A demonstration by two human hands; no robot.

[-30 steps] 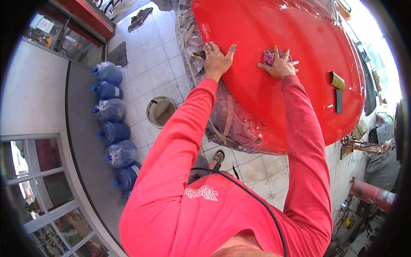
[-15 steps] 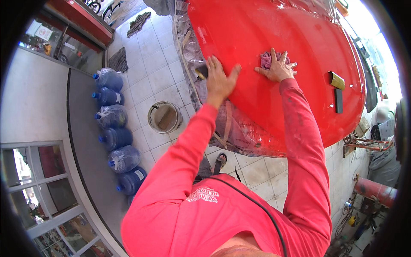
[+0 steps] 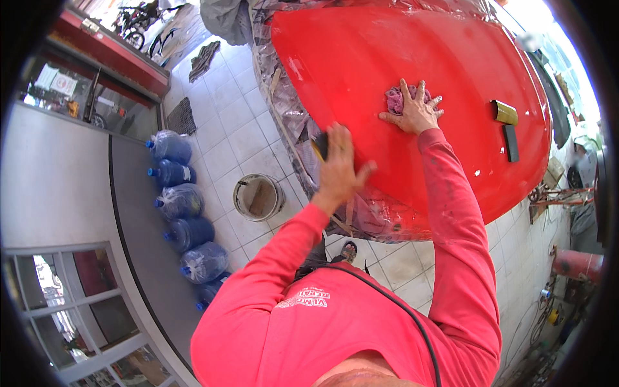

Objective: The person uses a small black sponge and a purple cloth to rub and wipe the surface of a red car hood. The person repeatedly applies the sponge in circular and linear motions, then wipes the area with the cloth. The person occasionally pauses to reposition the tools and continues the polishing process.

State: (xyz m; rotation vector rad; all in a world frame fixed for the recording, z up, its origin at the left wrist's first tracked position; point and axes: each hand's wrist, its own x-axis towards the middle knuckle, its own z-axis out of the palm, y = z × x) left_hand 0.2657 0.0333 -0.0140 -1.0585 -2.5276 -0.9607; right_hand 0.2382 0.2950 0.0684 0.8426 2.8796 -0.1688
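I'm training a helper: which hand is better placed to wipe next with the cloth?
Probably the right hand: it rests on the cloth; the left hand is apart from it.

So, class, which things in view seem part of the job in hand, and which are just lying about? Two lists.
Likely part of the job:
red panel
pink cloth, under the right hand
gold curved piece and dark block, on the red panel
black-and-yellow piece beside the left hand

Probably just lying about:
blue bottles
crumpled dark cloth
grey mat
bucket (use unclear)
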